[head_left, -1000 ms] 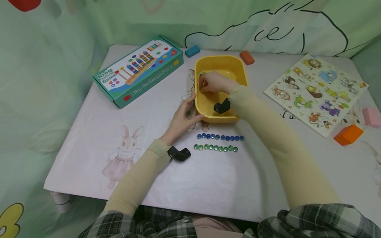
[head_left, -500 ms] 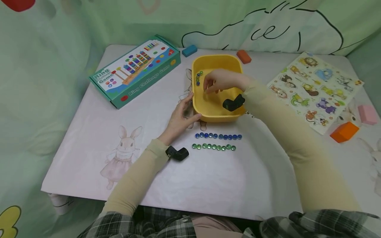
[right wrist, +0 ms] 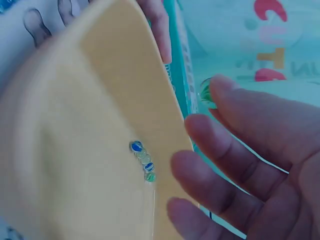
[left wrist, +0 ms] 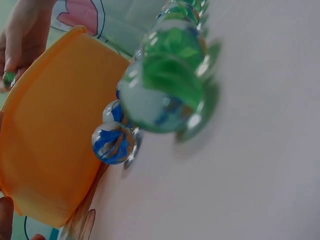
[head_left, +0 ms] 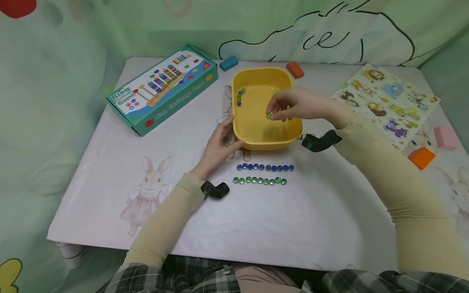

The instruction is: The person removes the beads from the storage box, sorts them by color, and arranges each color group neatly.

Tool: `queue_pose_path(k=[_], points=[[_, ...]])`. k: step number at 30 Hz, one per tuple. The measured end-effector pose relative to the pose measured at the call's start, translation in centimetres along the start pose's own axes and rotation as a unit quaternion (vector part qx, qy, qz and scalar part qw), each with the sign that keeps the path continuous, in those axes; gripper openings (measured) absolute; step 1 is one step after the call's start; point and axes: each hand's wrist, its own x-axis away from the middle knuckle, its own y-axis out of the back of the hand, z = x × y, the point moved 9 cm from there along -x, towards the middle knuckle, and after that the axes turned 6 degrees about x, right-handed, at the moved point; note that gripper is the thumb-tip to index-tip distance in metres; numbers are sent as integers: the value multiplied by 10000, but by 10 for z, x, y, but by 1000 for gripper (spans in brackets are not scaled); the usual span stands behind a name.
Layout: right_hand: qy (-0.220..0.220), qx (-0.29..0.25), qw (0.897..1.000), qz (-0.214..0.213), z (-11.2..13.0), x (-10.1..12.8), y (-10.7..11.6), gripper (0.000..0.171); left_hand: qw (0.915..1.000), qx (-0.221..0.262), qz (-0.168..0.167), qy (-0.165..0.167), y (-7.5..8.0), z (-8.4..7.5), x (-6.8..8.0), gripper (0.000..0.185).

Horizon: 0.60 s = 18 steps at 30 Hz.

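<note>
My right hand (head_left: 289,105) is over the yellow tub (head_left: 269,145) and pinches a green marble (head_left: 269,116) between thumb and fingertips; the right wrist view also has this green marble (right wrist: 206,93) at the fingertips. Against the tub's near left corner rests my left hand (head_left: 214,150), its thumb on the front side and its fingers spread along the left side. Inside the tub, a few blue and green marbles (head_left: 239,99) lie along the left wall. In front of it stretch a row of blue marbles (head_left: 261,167) and a row of green marbles (head_left: 260,180).
A ring game box (head_left: 163,89) lies at the back left. Behind the tub are a blue block (head_left: 229,63) and a red-orange block (head_left: 294,70). To the right lie an animal picture board (head_left: 388,101), an orange block (head_left: 421,158) and a pink block (head_left: 445,138).
My right hand has moved from the tub's left wall toward its right side, lifting a green marble. My left hand stays at the tub's corner.
</note>
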Motion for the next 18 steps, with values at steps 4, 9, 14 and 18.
queue_pose_path(k=[4, 9, 14, 18], points=[[-62, -228, 9994, -264, -7, 22, -4, 17, 10000, -16, -2, 52, 0, 1, 0, 73], [-63, -467, 9980, -431, -11, 48, -13, 15, 9999, -6, 16, 140, 0, 1, 2, 73], [63, -660, 9964, -528, -14, 69, -25, 15, 9999, 16, 18, 129, 0, 1, 2, 73], [395, -709, 9945, -659, -13, 82, -35, 13, 9999, 19, 16, 123, -1, 0, 2, 72]])
